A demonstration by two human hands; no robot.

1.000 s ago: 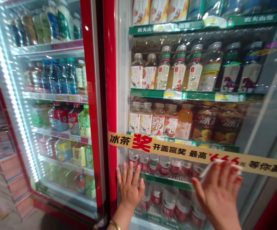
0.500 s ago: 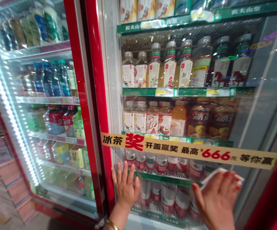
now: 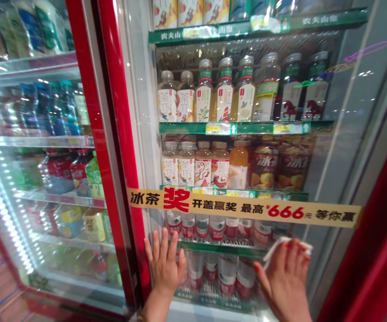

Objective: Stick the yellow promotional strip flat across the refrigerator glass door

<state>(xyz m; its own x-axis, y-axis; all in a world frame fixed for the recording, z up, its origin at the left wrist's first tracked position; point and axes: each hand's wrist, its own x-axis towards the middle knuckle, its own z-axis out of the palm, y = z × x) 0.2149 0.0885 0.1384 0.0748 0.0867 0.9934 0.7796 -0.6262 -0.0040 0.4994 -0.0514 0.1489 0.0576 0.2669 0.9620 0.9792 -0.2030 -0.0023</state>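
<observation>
The left grip (image 3: 165, 264) lay flat on the door (image 3: 342, 134), low at its left edge, just beside the red frame (image 3: 113, 134). My fingers were straight and spread. The grip was fully open and held nothing. The wrist was cut off by the lower picture edge.

The right grip (image 3: 285, 279) pressed on the same door, lower right, below the yellow banner (image 3: 243, 208). My fingers were extended and close together, with the thumb out to the left. This grip was also open and was not curled around anything. It pinned a cloth (image 3: 273, 250) flat against the glass. Most of the cloth was hidden under my palm and fingers. Only a white corner showed at the upper left of the fingers, and a narrow strip showed past the fingertips. I could not tell whether any finger hooked a fold. The forearm was cut off at the bottom.

Behind the door, bottles (image 3: 213, 96) stood in rows on shelves (image 3: 247, 128) with green edges. The top row was cut off by the upper picture edge. The banner covered the tops of one lower row. Both grips hid part of the lowest row. Reflections washed out the right part of the door, so its contents there were hard to make out. A second cooler (image 3: 39, 147) stood to the left, and glare from its lights blurred its bottles.
</observation>
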